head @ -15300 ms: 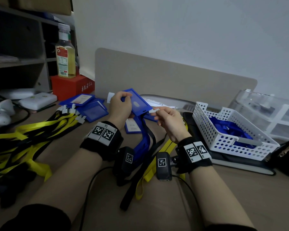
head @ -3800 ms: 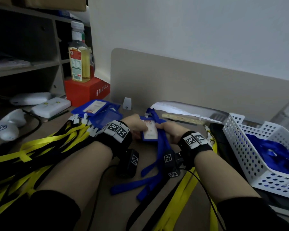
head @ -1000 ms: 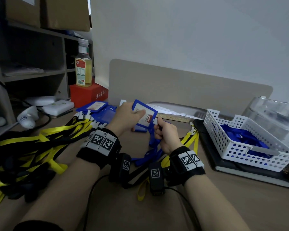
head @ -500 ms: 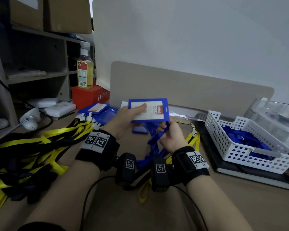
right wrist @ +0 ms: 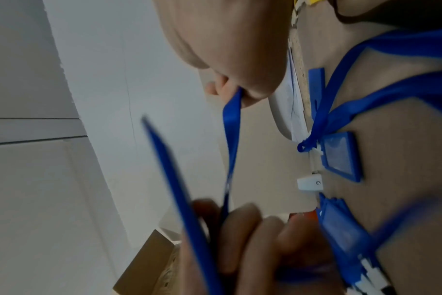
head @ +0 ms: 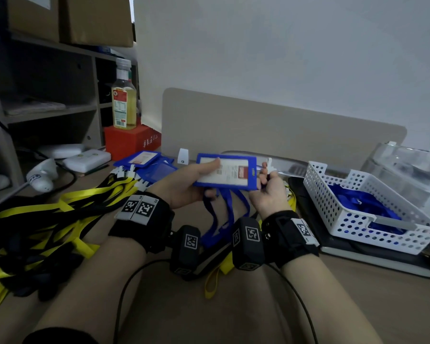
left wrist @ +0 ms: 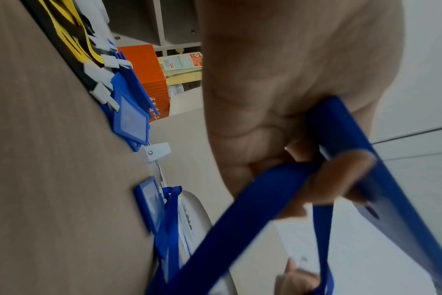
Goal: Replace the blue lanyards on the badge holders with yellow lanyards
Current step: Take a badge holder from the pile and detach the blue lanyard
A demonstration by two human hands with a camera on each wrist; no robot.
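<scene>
My left hand [head: 196,181] grips a blue badge holder [head: 225,172] flat above the desk, thumb on its card face. My right hand [head: 266,177] pinches the white clip [head: 268,162] of the blue lanyard [head: 230,209] at the holder's right end. I cannot tell whether the clip is still hooked in. The strap hangs in loops between my wrists. In the right wrist view the blue lanyard [right wrist: 231,129] runs from my fingers past the holder's edge [right wrist: 177,179]. Yellow lanyards [head: 60,214] lie piled on the left.
More blue holders [head: 147,162] lie beside the yellow pile. Another holder with a blue lanyard [right wrist: 341,155] lies on the desk. A white basket [head: 338,229] holding blue lanyards stands at the right on a dark book. A bottle [head: 123,100] stands on a red box at the back left.
My right hand has come from under the holder to its right end, and the white clip now shows above its fingers. The holder has tipped flatter in my left hand.
</scene>
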